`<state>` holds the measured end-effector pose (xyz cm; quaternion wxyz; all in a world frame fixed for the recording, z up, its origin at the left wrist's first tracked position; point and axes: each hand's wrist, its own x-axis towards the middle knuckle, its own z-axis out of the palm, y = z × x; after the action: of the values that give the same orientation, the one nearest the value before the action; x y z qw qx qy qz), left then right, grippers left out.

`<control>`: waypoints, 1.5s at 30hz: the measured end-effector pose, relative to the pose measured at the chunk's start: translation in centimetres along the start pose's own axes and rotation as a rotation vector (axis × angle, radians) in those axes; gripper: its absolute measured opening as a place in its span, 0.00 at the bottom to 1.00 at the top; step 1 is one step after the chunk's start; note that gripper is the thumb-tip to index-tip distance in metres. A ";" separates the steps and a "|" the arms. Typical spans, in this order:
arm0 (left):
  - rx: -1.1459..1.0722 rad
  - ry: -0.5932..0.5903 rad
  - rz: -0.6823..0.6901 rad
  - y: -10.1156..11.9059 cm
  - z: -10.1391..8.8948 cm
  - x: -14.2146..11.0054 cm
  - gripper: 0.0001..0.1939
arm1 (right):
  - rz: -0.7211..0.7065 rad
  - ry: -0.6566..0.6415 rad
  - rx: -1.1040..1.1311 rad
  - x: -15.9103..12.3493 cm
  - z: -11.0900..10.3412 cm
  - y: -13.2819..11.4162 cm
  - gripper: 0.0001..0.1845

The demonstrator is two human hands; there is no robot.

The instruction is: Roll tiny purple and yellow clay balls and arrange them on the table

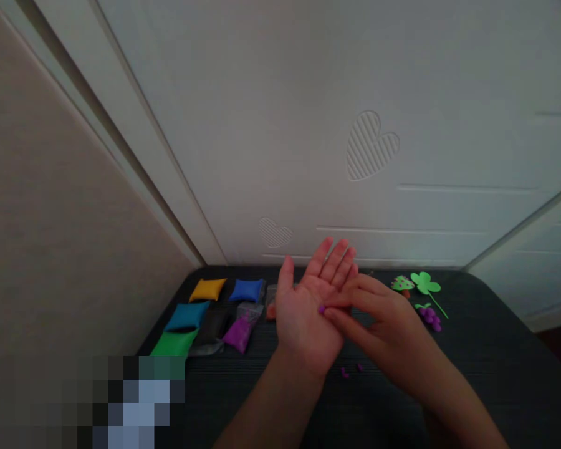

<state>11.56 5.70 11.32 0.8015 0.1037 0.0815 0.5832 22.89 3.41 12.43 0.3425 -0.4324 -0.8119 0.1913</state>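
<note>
My left hand (311,312) is held palm up above the dark table, its fingers stretched out and spread. Over that palm, my right hand (378,312) pinches a tiny purple piece of clay (321,308) between thumb and fingertips. Whether the piece also touches the palm I cannot tell. Below the hands, small purple clay bits (345,372) lie on the table, with another purple bit (359,367) beside them. To the right are a purple grape bunch (430,318) with a green leaf, a green four-lobed clover (426,283) and a spotted green-capped mushroom (402,285).
Left on the dark table (262,399) lie clay packets: yellow (208,289), blue (247,290), teal (187,316), green (174,343), black (212,327) and an opened purple packet (240,330). An orange-brown packet (271,310) is partly behind my left hand. A white panel (285,125) rises behind.
</note>
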 end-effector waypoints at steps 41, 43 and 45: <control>-0.063 -0.062 -0.198 -4.7 0.3 -0.6 0.29 | -0.028 0.769 0.348 -0.2 2.6 -2.1 0.23; -0.008 -0.063 -0.142 -4.8 0.4 -0.5 0.30 | -0.016 0.741 0.385 -0.2 2.7 -2.8 0.28; 0.087 -0.060 -0.071 -4.9 0.4 -0.4 0.31 | 0.043 0.804 0.459 -0.2 2.6 -3.7 0.32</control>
<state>15.99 3.80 10.39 0.8184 0.1531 0.0863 0.5471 18.99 1.12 12.84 0.7128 -0.4020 -0.5424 0.1902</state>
